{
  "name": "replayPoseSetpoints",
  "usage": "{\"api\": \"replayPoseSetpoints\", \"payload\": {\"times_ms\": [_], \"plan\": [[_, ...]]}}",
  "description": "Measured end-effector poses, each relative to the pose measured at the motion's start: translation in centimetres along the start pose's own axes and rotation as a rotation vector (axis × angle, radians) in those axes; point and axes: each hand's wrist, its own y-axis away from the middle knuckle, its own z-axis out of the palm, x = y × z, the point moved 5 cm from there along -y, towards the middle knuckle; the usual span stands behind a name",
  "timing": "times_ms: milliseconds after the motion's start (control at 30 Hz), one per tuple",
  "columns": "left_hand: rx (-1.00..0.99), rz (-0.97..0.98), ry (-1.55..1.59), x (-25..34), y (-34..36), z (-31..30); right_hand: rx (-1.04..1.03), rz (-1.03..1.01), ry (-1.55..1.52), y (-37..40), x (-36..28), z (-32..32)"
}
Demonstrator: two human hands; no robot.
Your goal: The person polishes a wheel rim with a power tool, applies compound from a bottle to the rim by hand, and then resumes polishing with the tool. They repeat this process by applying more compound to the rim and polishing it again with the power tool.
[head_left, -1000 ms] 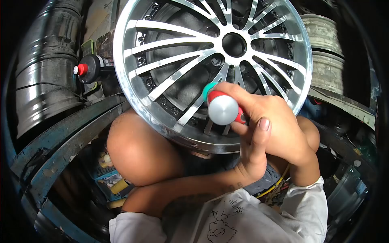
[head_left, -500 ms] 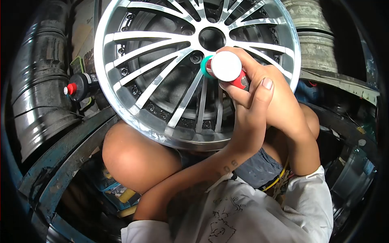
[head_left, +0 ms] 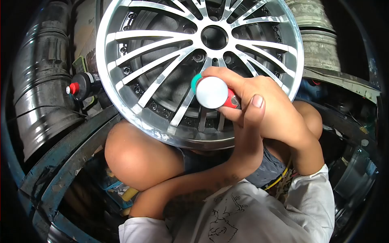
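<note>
Right hand (head_left: 275, 109): clenched around the red-bodied tool (head_left: 212, 92), which has a teal collar and a round silver end cap. The fingers go over the top and the knuckles face up.

Left hand (head_left: 248, 133): comes in from below, clasped against the same grip. The thumb lies flat on the red body just right of the cap. The rest of its fingers are hidden behind the right hand.

The tool's end cap faces the camera, so its working end is hidden. Can't tell if the tip touches metal. It sits in front of the lower spokes, just below the hub bore and slightly left of centre.

Behind the tool is the polished silver multi-spoke alloy wheel (head_left: 194, 141), face toward the camera and tilted back. Its lower rim rests on the person's lap, between the bare left knee (head_left: 137, 156) and the right knee (head_left: 310, 117). There's a ring of small bolts inside the lip.

Below the hands is a white shirt with a black line drawing (head_left: 243, 214), with the left forearm crossing over it.

Further out:
- A black bottle with a red cap (head_left: 81, 86) lies on its side just left of the wheel rim.
- A dark bare-metal wheel barrel (head_left: 44, 93) is beyond it on the far left.
- Dull grey stacked rims (head_left: 318, 40) are at the upper right, behind the wheel.
- A blue-painted curved steel frame (head_left: 69, 150) runs under the left knee.
- A blue crate with yellow items (head_left: 117, 194) sits below that.
</note>
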Motion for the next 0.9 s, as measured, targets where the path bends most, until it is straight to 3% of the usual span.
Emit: {"api": "replayPoseSetpoints", "payload": {"times_ms": [167,200,333,467,567,700,833,900], "plan": [[0.061,0.034,0.011,-0.4,0.7,-0.6,-0.02,-0.01,0.049,0.5,-0.5,-0.1],[0.063,0.033,0.017,-0.4,0.7,-0.6,-0.033,0.105,0.059,0.3,-0.6,-0.6],[0.067,0.03,0.016,-0.4,0.9,-0.6,-0.124,0.007,0.002,0.2,-0.8,0.2],[0.055,0.046,0.002,0.0,0.3,-0.1,-0.059,0.023,0.065,0.2,-0.3,0.2],[0.0,0.053,-0.022,0.3,-1.3,0.7,0.04,0.102,-0.085,0.1,0.7,-1.3],[0.013,0.043,-0.011,0.8,-1.3,1.7,0.119,0.059,-0.104,-0.2,1.1,-1.5],[0.125,0.151,-0.053,-1.0,-0.5,-0.1,-0.076,-0.018,-0.049,-0.2,0.2,0.1],[0.13,0.169,-0.048,-1.5,-0.3,-0.9,-0.029,-0.021,0.013,0.1,0.2,0.0]]}}
